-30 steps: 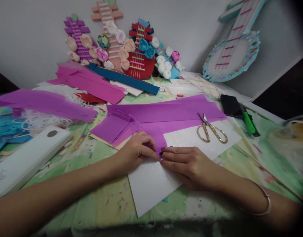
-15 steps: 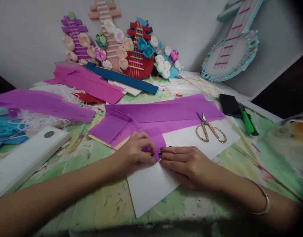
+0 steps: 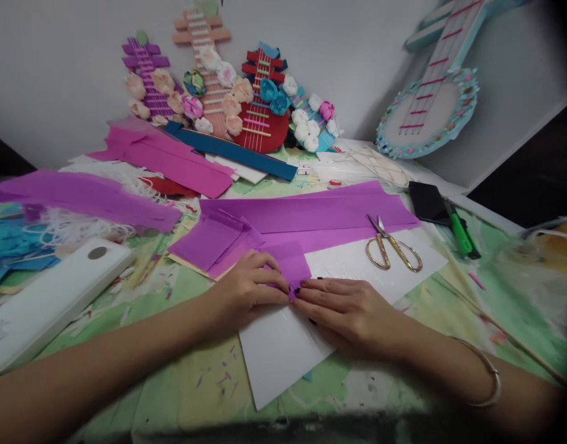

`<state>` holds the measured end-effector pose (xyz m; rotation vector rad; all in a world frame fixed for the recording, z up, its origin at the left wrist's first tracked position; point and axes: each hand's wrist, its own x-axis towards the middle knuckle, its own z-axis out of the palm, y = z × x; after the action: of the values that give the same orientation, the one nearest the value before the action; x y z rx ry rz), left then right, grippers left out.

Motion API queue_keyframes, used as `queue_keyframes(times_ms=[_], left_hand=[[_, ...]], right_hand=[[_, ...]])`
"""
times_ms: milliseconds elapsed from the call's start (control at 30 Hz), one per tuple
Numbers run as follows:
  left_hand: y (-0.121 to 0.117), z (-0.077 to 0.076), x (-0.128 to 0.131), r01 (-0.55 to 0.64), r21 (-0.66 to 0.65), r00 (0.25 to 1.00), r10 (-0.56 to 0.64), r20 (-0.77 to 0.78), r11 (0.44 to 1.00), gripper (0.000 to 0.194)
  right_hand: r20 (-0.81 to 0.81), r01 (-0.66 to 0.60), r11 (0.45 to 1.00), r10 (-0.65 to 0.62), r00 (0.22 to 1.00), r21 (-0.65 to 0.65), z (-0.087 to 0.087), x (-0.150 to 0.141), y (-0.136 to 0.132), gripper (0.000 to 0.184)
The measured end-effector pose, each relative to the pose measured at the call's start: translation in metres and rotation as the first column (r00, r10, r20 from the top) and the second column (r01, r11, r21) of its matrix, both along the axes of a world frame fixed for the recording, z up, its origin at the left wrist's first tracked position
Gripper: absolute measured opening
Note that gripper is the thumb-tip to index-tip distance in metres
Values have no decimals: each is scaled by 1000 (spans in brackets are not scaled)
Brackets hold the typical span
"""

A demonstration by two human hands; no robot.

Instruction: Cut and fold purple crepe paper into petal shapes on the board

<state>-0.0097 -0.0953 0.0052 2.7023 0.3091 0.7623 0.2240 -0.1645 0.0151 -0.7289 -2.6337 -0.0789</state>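
A small piece of purple crepe paper [image 3: 290, 259] lies on a white board [image 3: 283, 351], its near corner between my fingertips. My left hand [image 3: 253, 283] pinches that corner with thumb and fingers. Against the same corner, from the right, press the fingertips of my right hand [image 3: 346, 308], its fingers held together. Gold-handled scissors [image 3: 389, 240] rest slightly open on the board's right part. Behind them stretches a long folded purple crepe sheet [image 3: 306, 213]. Several cut purple pieces [image 3: 214, 237] are stacked left of the held one.
A white oblong device [image 3: 57, 302] lies at the left by white string [image 3: 87, 225]. A green cutter [image 3: 460, 233] and black flat object [image 3: 426, 200] lie right. Decorated paper instruments [image 3: 265, 123] lean on the wall behind pink paper [image 3: 167, 154] and a blue strip [image 3: 232, 151].
My left fingers have moved in closer to the right fingertips, and both now meet at the paper's near corner. The view has tilted slightly; the scissors and sheets have stayed put.
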Motion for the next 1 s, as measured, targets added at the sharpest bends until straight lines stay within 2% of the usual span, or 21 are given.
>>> queue_keyframes(times_ms=[100,267,433,533,633,1000], left_hand=[[-3,1,-1,-19,32,1000,20,-15,999,15],[-11,5,-5,-4,205,989,34,-141,979,22],[-20,12,-9,-17,419,982,94,-162,908,27],[-24,14,-11,-55,494,980,141,-138,868,27],[-26,13,-12,-89,523,974,185,-134,847,27],[-27,15,-14,-185,505,939,304,-163,843,19]], right_hand=[[5,12,1000,-12,1000,3,-1,-1,-1,32],[17,36,999,-35,999,-19,-2,-1,-3,33],[4,42,999,-42,999,-17,-3,-2,-3,33],[-1,55,998,-55,999,-16,-3,-3,-4,33],[-5,56,998,-56,998,-18,-1,-4,-5,31],[-2,67,998,-67,998,-20,1,-6,-5,31]])
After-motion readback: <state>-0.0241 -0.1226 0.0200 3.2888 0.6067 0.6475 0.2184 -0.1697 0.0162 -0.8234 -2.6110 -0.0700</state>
